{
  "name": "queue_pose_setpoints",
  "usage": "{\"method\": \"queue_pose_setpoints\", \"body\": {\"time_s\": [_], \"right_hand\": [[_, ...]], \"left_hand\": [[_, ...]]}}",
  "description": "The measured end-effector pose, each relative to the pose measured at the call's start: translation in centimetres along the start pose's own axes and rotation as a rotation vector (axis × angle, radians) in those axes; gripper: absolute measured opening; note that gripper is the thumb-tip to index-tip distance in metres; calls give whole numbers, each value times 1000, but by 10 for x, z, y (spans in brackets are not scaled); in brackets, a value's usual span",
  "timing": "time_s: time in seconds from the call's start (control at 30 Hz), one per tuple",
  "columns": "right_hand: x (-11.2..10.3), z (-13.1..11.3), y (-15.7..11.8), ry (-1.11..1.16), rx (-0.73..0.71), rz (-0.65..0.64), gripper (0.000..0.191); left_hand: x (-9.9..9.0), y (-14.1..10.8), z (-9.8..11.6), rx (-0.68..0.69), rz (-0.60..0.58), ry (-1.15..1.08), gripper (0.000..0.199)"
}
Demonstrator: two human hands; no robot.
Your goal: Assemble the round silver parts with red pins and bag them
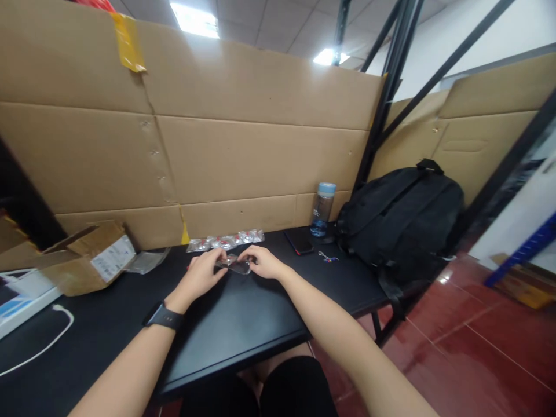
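Observation:
Between my two hands, just above the black table (226,330), is a small clear plastic bag (238,266). My left hand (203,271), with a dark watch on the wrist, pinches its left end, where something reddish shows. The bag's right edge is between the thumb and fingers of my right hand (264,262). What lies inside the bag is too small to make out. Just behind my hands, a row of several small clear packets (226,240) with red bits in them lies along the cardboard wall.
An open cardboard box (91,260) stands at the left beside a flat clear bag (147,262), a power strip (26,304) and a white cable (65,330). To the right are a phone (299,241), a water bottle (322,209), a small colourful keyring-like item (328,257) and a black backpack (403,220).

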State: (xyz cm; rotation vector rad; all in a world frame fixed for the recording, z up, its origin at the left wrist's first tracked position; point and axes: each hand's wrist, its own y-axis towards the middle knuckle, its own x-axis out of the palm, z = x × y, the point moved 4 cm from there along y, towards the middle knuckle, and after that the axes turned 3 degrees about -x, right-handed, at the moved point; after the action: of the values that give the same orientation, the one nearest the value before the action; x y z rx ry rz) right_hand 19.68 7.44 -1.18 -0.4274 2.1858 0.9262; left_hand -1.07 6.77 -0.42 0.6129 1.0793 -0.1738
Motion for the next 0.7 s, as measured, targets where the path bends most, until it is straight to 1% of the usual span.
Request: {"method": "queue_pose_setpoints", "body": {"time_s": [0.07,0.1,0.17,0.23,0.33,0.4,0.47,0.57,0.63,0.7], "right_hand": [[2,1,-1,2,22,10,55],[2,2,-1,17,50,26,57],[3,5,0,62,113,62,56],[4,8,0,112,152,79,56],[5,9,1,150,148,67,59],[4,8,0,150,130,70,57],[1,4,-1,97,85,86,47],[-4,-1,-1,22,33,106,22],[-5,-1,0,54,73,129,9],[-6,3,0,107,141,161,7]], "left_hand": [[3,1,1,14,4,18,21],[3,1,3,24,6,34,24],[3,0,9,42,16,71,27],[1,-1,17,53,32,102,23],[-1,-1,24,60,38,126,10],[-2,-1,26,57,40,120,11],[-5,0,26,52,55,75,14],[-9,0,24,46,72,-46,16],[-11,0,21,32,74,-106,18],[-12,1,16,-2,77,-147,20]]}}
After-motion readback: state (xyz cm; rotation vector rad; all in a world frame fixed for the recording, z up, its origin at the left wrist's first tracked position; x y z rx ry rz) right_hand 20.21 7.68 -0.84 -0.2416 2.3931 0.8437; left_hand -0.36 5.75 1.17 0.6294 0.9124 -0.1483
